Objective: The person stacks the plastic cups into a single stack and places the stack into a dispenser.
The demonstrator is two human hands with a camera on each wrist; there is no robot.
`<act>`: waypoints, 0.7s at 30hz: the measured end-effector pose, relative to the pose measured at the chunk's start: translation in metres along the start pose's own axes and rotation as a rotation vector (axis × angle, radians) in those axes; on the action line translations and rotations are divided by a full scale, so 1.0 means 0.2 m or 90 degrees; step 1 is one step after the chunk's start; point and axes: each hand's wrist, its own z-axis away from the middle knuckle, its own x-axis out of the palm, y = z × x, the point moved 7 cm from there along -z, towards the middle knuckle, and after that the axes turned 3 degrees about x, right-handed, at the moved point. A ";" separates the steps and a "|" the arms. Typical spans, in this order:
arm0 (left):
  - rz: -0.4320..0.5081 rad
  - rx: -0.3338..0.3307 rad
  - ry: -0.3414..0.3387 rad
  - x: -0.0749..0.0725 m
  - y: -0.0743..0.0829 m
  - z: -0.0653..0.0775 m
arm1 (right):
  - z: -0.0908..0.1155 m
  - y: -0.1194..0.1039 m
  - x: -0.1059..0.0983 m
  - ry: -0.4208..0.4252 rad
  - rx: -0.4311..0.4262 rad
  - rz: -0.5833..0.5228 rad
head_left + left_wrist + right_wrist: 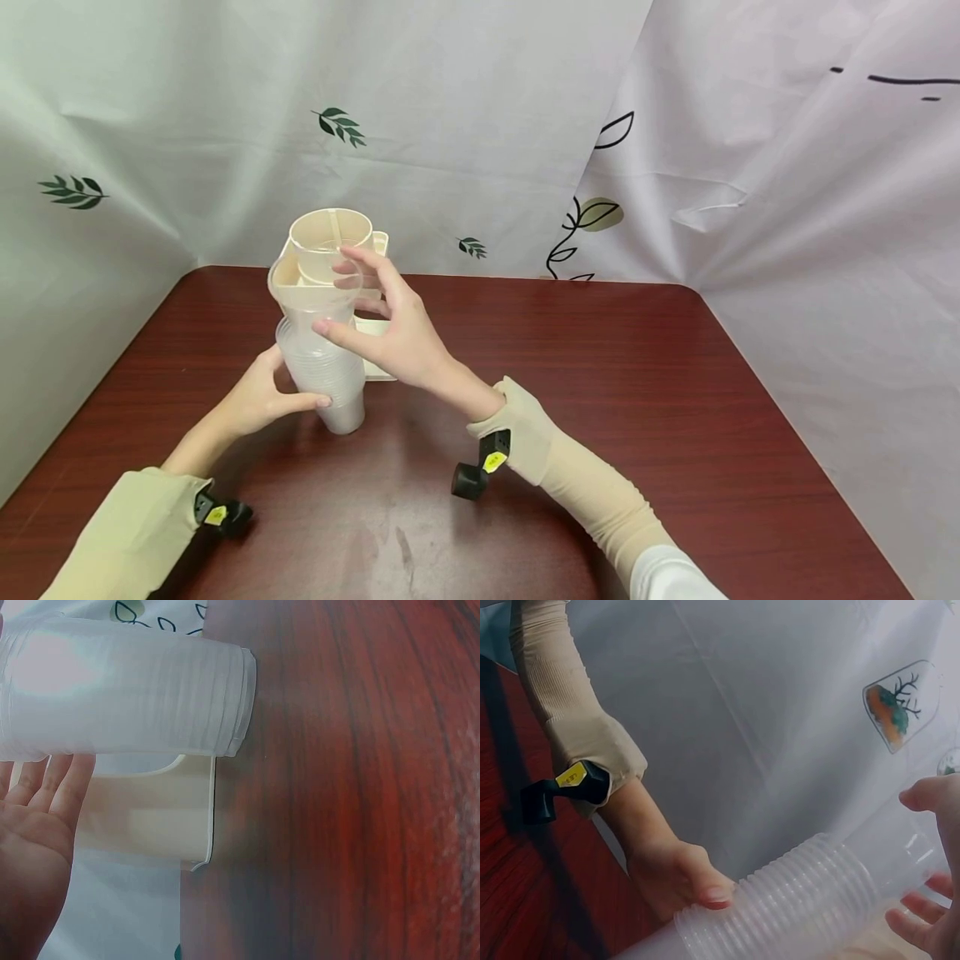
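My left hand [262, 398] grips a stack of clear plastic cups [326, 367] near its lower part, thumb in front. The stack leans slightly above the table. From its top, one clear plastic cup [302, 298] stands well out, rim upward. Around that cup curve the fingers of my right hand [401, 337], the thumb in front and the fingers behind the clear wall. Behind the cups stands a cream plastic holder [315, 225] with a round open tube on top, partly hidden. In the left wrist view the ridged stack [142, 697] lies across the holder's base [150, 814].
The dark red wooden table [600, 400] extends to the right and toward the front. A white patterned curtain [465, 150] hangs behind and along both sides. Each wrist carries a small black camera.
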 end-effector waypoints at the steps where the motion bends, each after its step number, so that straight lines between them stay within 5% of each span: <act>1: -0.001 0.000 0.000 0.00 0.00 0.00 | 0.00 0.00 0.00 -0.003 0.006 0.007; 21: -0.008 0.003 0.002 0.00 0.00 0.00 | 0.03 0.11 0.06 -0.077 0.078 0.086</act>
